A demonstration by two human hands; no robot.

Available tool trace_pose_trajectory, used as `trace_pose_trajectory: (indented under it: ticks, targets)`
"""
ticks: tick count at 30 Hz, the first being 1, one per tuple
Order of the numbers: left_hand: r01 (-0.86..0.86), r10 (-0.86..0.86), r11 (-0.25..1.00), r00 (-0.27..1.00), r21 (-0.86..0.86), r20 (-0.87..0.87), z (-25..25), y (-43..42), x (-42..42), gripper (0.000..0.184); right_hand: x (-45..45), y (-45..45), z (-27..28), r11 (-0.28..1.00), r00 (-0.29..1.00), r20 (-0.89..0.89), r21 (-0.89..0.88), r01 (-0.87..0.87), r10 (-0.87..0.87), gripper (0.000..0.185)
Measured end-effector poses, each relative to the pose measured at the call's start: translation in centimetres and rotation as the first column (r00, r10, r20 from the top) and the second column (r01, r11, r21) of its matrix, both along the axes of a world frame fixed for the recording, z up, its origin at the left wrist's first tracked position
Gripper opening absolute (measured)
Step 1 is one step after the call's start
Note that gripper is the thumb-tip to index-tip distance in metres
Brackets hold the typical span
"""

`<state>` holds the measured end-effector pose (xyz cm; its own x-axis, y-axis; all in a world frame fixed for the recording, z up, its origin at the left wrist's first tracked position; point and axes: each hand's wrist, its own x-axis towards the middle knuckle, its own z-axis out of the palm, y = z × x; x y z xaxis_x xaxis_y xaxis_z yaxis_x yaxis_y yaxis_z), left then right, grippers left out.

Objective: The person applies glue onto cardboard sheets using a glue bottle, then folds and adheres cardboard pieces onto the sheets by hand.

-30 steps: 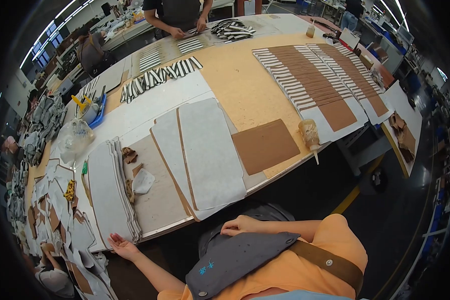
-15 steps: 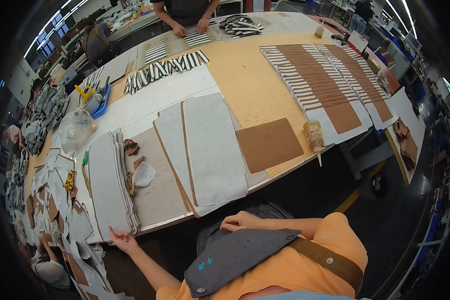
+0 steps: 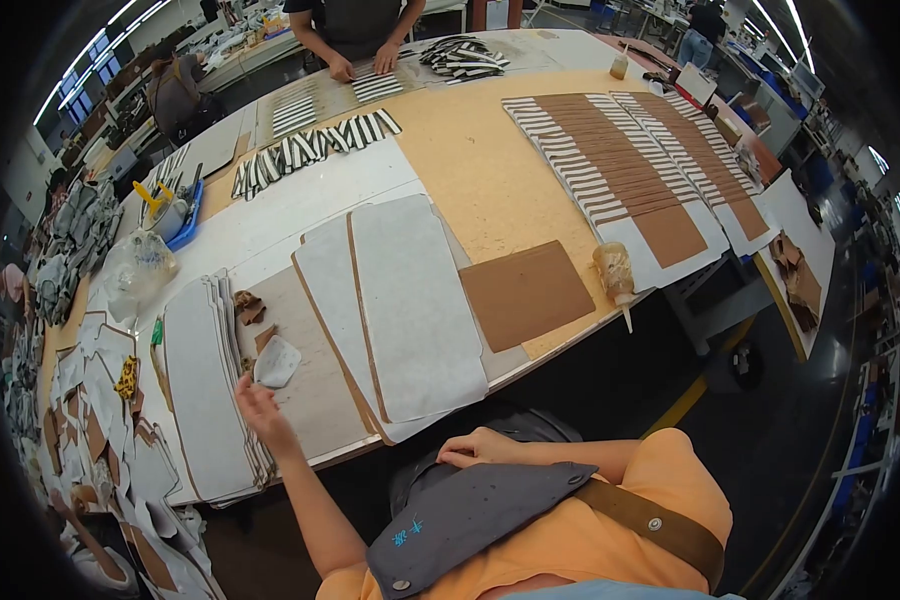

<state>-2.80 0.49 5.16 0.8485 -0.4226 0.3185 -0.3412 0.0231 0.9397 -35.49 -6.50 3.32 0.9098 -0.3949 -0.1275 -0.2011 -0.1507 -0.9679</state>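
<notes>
My left hand (image 3: pixel 266 417) is raised over the right edge of a stack of long white sheets (image 3: pixel 205 390), its fingers apart and nothing in it. Just beyond its fingertips lie a crumpled white scrap (image 3: pixel 277 362) and brown scraps (image 3: pixel 250 307). My right hand (image 3: pixel 476 447) rests at my lap by the grey apron, fingers curled; whether it holds anything is hidden. Two fanned stacks of white sheets with brown edges (image 3: pixel 417 310) lie on the table before me, beside a brown rectangular sheet (image 3: pixel 526 295).
A glue bottle (image 3: pixel 615 272) stands near the table's front edge. Striped panels (image 3: pixel 610 150) lie at the right. Black-and-white strips (image 3: pixel 313 150) lie farther back. Across the table a co-worker's hands (image 3: pixel 363 66) touch striped pieces. Left are a plastic bag (image 3: pixel 138 272), a blue tray (image 3: pixel 188 225) and scattered scraps.
My left hand has risen from the near end of the white stack to above its right edge, by the scraps. The co-worker's hands have shifted over the striped pieces. The view has turned slightly.
</notes>
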Motion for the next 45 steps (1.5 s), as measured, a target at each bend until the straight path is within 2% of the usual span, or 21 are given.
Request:
trace_pose_trajectory:
  ticks: [1, 2, 5, 6, 9, 12, 20, 23, 26, 30, 33, 39, 45]
  targets:
    - [0.026, -0.070, 0.980, 0.973, 0.199, 0.219, -4.3, -0.8, 0.0, 0.030, 0.0, -0.2, 0.0, 1.000, 1.000, 0.002, -0.014, 0.006, -0.006, 0.022]
    - [0.005, -0.179, 0.920, 0.895, 0.392, 0.409, -7.3, -1.0, -0.1, 0.030, 0.0, -0.2, 0.0, 1.000, 1.000, 0.004, -0.026, 0.014, -0.014, 0.022]
    - [-0.165, -0.218, 0.862, 0.733, 0.480, 0.644, -4.5, -2.1, -2.6, 0.029, -0.3, -1.0, 1.7, 0.995, 0.999, -0.014, -0.094, 0.034, -0.035, 0.021]
    - [-0.120, -0.208, 0.873, 0.784, 0.472, 0.584, -4.8, -2.1, -2.3, 0.028, -0.4, -1.0, 0.8, 0.990, 0.997, 0.043, -0.122, 0.075, -0.070, 0.020]
    - [-0.016, -0.186, 0.906, 0.883, 0.424, 0.431, -5.8, -1.7, -1.0, 0.026, -0.5, -1.2, 1.1, 0.993, 0.996, 0.047, -0.086, 0.080, -0.076, 0.020]
    - [0.021, -0.181, 0.925, 0.903, 0.380, 0.390, -5.9, -1.7, -0.7, 0.025, -0.4, -0.7, 0.6, 0.992, 0.998, -0.060, -0.121, -0.026, 0.019, 0.018]
    - [0.025, -0.168, 0.934, 0.911, 0.357, 0.378, -6.1, -1.8, -0.6, 0.024, 0.3, -0.4, -0.4, 0.979, 1.000, 0.021, -0.202, -0.006, 0.011, 0.014]
    - [0.041, -0.139, 0.950, 0.943, 0.308, 0.302, -5.9, -1.7, -0.7, 0.024, 0.5, -0.3, -0.5, 0.980, 0.999, 0.047, -0.200, 0.010, -0.001, 0.016]
    - [0.031, -0.067, 0.979, 0.983, 0.204, 0.173, -6.3, -1.4, -0.5, 0.024, 0.7, -0.2, 0.1, 0.979, 0.999, 0.033, -0.197, 0.048, -0.042, 0.021]
    - [-0.039, 0.013, 0.983, 0.990, 0.178, 0.143, -6.1, -1.1, -0.6, 0.023, 0.8, -0.4, 1.7, 0.991, 0.996, -0.077, -0.129, 0.044, -0.054, 0.035]
    - [-0.081, 0.056, 0.978, 0.990, 0.190, 0.130, -5.7, -1.0, -0.8, 0.024, 0.8, -0.4, 1.1, 0.978, 0.997, -0.057, -0.203, 0.044, -0.057, 0.044]
    - [-0.102, 0.086, 0.982, 0.991, 0.157, 0.102, -6.2, -0.9, -0.5, 0.029, 0.9, -0.4, 0.4, 0.960, 0.999, 0.011, -0.274, 0.052, -0.051, 0.050]
    - [-0.112, 0.101, 0.982, 0.992, 0.150, 0.076, -6.2, -0.8, -0.5, 0.030, 0.9, -0.4, 0.2, 0.972, 1.000, 0.005, -0.231, 0.031, -0.031, 0.051]
